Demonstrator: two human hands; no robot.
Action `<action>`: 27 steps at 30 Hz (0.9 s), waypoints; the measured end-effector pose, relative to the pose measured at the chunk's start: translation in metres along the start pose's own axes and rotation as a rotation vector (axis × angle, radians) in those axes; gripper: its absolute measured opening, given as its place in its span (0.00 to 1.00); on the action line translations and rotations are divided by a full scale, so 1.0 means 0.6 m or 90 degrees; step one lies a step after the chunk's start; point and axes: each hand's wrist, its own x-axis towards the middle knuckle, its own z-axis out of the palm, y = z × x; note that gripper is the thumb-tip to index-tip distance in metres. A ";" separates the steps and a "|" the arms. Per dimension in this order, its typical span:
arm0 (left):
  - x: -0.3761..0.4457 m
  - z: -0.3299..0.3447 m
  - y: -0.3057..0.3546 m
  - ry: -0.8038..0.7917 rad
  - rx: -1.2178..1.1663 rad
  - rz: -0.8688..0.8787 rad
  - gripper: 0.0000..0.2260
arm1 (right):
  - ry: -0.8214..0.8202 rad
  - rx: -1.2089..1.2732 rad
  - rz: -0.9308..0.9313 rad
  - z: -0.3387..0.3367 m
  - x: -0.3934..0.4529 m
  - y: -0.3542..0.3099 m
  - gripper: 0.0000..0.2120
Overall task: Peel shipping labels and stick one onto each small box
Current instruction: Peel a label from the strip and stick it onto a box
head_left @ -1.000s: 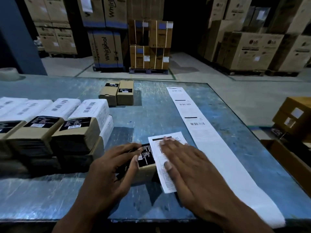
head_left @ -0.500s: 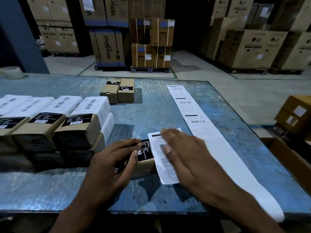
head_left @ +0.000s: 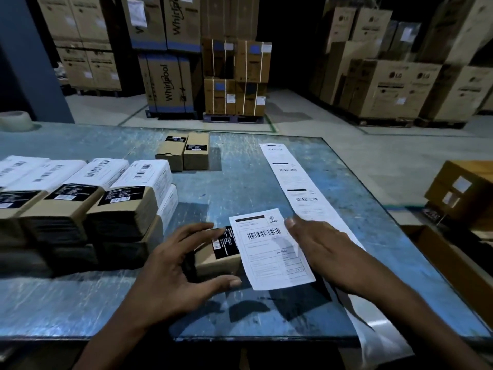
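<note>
My left hand [head_left: 176, 265] grips the small box [head_left: 213, 259]. My right hand [head_left: 320, 249], fingers flat, touches the label [head_left: 269, 249]. I should press it smooth, no bumps.

The scene is dim, with cool light falling from above onto the worktop [head_left: 240, 182], whose scratched blue surface shows pale glare along its near edge. Hard shadows lie beneath the hands [head_left: 181, 265]. Beyond the worktop the background sinks into near-black. Straight lines bow toward the frame edges.
</note>
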 end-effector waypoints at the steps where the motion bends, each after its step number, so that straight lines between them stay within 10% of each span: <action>1: 0.002 0.000 -0.003 0.002 0.000 0.011 0.32 | -0.043 0.029 -0.008 0.003 0.000 -0.007 0.25; 3: 0.004 0.000 -0.004 0.025 -0.016 0.025 0.31 | -0.089 0.097 0.014 0.007 0.004 -0.026 0.08; 8: 0.015 -0.002 0.014 0.128 -0.014 0.105 0.33 | 0.023 0.317 0.014 -0.021 0.044 -0.022 0.33; 13: 0.082 -0.016 0.041 0.116 0.075 0.194 0.39 | -0.075 0.449 -0.052 -0.086 0.083 -0.037 0.24; 18: 0.136 -0.027 0.045 0.031 -0.147 0.053 0.47 | 0.057 0.502 -0.120 -0.094 0.131 -0.043 0.23; 27: 0.245 0.044 0.050 0.268 -0.187 -0.160 0.56 | 0.263 0.526 -0.202 -0.023 0.197 -0.045 0.22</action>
